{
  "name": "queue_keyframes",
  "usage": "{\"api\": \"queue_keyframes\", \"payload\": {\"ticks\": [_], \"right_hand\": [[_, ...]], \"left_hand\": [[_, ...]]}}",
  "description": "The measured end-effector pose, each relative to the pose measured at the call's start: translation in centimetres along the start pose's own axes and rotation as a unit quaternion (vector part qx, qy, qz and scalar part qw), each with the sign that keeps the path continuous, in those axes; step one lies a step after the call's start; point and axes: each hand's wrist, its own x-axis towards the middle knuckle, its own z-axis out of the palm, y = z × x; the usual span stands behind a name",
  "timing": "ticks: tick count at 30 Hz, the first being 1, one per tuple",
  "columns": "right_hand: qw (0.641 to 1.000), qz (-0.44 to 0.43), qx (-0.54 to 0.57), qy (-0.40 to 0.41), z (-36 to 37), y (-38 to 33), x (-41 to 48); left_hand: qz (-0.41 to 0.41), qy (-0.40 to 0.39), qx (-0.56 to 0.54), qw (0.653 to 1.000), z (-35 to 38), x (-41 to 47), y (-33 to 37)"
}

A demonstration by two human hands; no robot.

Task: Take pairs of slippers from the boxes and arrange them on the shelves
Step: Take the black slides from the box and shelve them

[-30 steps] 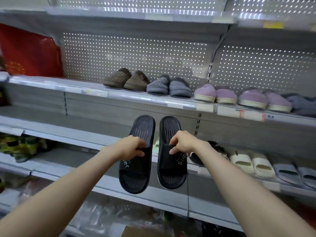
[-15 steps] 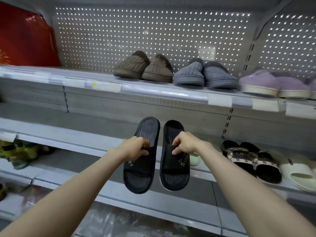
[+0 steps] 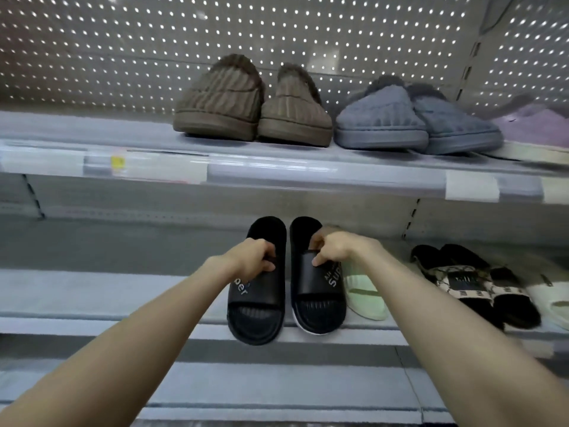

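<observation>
Both my arms reach forward, nearly straight, over the lower shelf [image 3: 92, 303]. My left hand [image 3: 252, 260] is curled, fingers pinching the strap of the left black slide [image 3: 255, 315]; my right hand [image 3: 332, 249] pinches the strap of the right black slide [image 3: 317, 306] the same way. The pair sits side by side at the shelf's front edge, toes overhanging it, just beside a pale green slipper [image 3: 365, 298].

Black slides [image 3: 286, 291]: smooth, rubbery, slight sheen. Brown slippers [image 3: 252, 103], 12 o'clock: ribbed knit cloth, fuzzy lining. Shelf [image 3: 92, 291]: matt grey metal; back panel [image 3: 123, 41] was perforated.
</observation>
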Motion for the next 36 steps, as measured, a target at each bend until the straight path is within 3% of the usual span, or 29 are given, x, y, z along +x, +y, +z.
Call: {"api": "queue_keyframes", "payload": {"ticks": [10, 23, 36], "right_hand": [[0.999, 0.034, -0.008, -0.033, 1.1, 1.1, 5.4], [0.997, 0.043, 0.000, -0.062, 2.6, 2.5, 7.9], [0.997, 0.071, -0.002, 0.003, 0.1, 1.0, 4.3]], "left_hand": [[0.024, -0.067, 0.039, 0.997, 1.3, 6.2, -2.5], [0.034, -0.056, 0.042, 0.997, 2.1, 7.8, -3.1], [0.052, -0.052, 0.057, 0.996, -0.6, 6.1, -1.1]]}}
